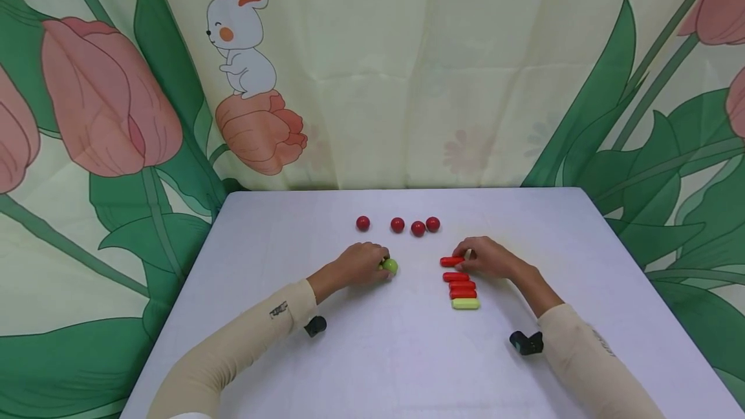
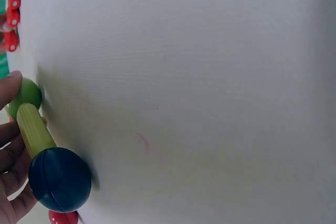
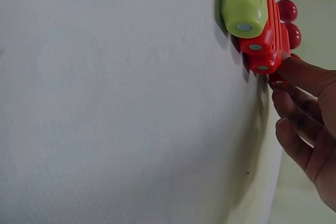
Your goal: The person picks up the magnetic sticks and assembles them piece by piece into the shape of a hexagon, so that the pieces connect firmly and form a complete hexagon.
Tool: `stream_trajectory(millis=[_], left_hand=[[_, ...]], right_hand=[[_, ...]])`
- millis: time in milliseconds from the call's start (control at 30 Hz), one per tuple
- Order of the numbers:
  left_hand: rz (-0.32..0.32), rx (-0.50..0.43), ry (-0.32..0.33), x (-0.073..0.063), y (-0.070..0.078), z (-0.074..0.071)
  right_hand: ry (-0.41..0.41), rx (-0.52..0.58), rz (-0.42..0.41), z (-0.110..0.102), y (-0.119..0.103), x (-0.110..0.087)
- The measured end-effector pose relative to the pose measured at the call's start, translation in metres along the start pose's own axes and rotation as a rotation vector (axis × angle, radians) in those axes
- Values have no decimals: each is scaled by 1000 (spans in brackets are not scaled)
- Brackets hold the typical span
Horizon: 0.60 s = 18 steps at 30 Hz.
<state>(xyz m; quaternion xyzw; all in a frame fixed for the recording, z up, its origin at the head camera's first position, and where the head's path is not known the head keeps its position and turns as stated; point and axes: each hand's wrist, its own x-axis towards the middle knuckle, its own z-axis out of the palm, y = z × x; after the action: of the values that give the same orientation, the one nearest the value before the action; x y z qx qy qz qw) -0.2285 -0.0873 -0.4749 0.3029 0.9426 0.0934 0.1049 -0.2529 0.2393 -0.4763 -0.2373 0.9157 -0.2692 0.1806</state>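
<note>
My left hand [image 1: 362, 264] grips a toy piece: a green ball [image 1: 390, 266] joined to a ribbed yellow-green rod [image 2: 34, 129], with a dark blue ball [image 2: 60, 180] at the rod's other end. Thumb and fingers lie at the green ball and along the rod; the head view hides the blue ball behind the hand. To the right, my right hand [image 1: 490, 257] pinches a red rod [image 1: 451, 262] at its right end. Just nearer, three red rods [image 1: 462, 285] and a yellow-green rod [image 1: 465, 304] lie side by side, with pale round discs on their ends.
Several red balls [image 1: 398, 225] sit in a loose row farther back on the white table [image 1: 372, 361]. Beyond the table's back edge hangs a printed curtain [image 1: 372, 70]. Small black devices [image 1: 526, 343] are at both wrists, by the beige sleeves.
</note>
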Motion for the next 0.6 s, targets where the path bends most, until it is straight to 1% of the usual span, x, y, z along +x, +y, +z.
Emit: stream_trajectory(millis=[233, 433, 600], left_hand=[[-56, -77, -20, -1, 0, 0], [-66, -102, -23, 1, -2, 3], [-84, -121, -37, 2, -2, 3]], right_hand=[[-8, 40, 6, 7, -9, 9], [-15, 68, 33, 10, -19, 14], [-25, 84, 20, 10, -24, 18]])
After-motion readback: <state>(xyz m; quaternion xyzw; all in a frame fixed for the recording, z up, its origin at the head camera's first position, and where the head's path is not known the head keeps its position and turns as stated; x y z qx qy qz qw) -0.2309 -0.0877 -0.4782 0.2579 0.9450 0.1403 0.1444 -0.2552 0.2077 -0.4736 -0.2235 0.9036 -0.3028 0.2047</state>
